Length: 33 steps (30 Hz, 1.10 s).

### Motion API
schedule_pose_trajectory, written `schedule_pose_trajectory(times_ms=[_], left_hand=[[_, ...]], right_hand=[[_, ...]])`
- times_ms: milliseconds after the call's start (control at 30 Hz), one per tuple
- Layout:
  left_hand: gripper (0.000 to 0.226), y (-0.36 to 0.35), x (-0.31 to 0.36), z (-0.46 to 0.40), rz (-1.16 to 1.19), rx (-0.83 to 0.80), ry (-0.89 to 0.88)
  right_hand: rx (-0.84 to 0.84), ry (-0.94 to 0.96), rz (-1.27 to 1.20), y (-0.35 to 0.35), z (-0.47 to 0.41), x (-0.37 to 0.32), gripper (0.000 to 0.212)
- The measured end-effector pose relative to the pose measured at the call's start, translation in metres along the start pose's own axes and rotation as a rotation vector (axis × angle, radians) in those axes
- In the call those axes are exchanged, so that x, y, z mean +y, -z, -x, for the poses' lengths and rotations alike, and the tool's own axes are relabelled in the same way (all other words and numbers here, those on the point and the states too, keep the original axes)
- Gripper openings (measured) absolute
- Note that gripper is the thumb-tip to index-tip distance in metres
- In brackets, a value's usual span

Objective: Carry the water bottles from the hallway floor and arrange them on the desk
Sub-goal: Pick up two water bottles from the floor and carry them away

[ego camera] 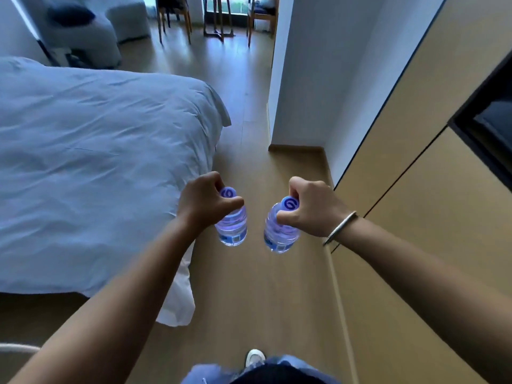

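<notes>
Above the wooden floor [249, 286], between the bed [97, 162] and the cabinet wall [429, 217], I am watching my left hand [203, 202] pinching one water bottle [232, 228] by its neck, while my right hand [313, 209] is gripping a second bottle [279, 234] likewise, both hanging upright, near each other but apart.

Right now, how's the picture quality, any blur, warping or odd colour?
Head view: wide-angle lens bows the wardrobe edges; a cool blue cast tints the bed; both bottles, left and right, and the hands, left and right, look fairly sharp; the far chairs are soft.
</notes>
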<state>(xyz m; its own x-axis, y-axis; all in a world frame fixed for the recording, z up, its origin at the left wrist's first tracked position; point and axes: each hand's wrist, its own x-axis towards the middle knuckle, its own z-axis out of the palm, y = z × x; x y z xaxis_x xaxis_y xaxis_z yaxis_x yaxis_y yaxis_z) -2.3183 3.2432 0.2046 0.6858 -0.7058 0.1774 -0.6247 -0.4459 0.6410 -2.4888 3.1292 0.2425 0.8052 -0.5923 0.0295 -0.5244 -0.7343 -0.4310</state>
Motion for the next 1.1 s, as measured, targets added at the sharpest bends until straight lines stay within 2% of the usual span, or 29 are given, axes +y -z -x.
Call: schedule_pose_trajectory(times_ms=[267, 467, 633, 767, 967, 1100], left_hand=[[0.032, -0.007, 0.001, -0.150, 0.005, 0.057, -0.013], [0.029, -0.016, -0.029, -0.268, 0.037, 0.013, -0.041], [0.039, -0.017, -0.047, -0.379, 0.071, -0.043, -0.080], [0.030, -0.020, -0.056, -0.469, 0.082, -0.082, -0.077], [0.030, -0.038, -0.073, -0.577, 0.059, -0.064, -0.072], [0.030, -0.065, -0.086, -0.660, 0.071, -0.051, -0.056]], right_hand=[[0.120, 0.014, -0.090, 0.020, -0.148, 0.025, 0.041], [0.082, -0.036, -0.074, 0.006, -0.265, 0.036, 0.036], [0.073, -0.067, -0.051, 0.001, -0.374, 0.040, 0.033], [0.136, -0.070, -0.092, 0.002, -0.458, 0.044, 0.035], [0.173, -0.068, -0.119, 0.008, -0.571, 0.062, 0.033], [0.127, -0.036, -0.076, 0.008, -0.655, 0.087, 0.031]])
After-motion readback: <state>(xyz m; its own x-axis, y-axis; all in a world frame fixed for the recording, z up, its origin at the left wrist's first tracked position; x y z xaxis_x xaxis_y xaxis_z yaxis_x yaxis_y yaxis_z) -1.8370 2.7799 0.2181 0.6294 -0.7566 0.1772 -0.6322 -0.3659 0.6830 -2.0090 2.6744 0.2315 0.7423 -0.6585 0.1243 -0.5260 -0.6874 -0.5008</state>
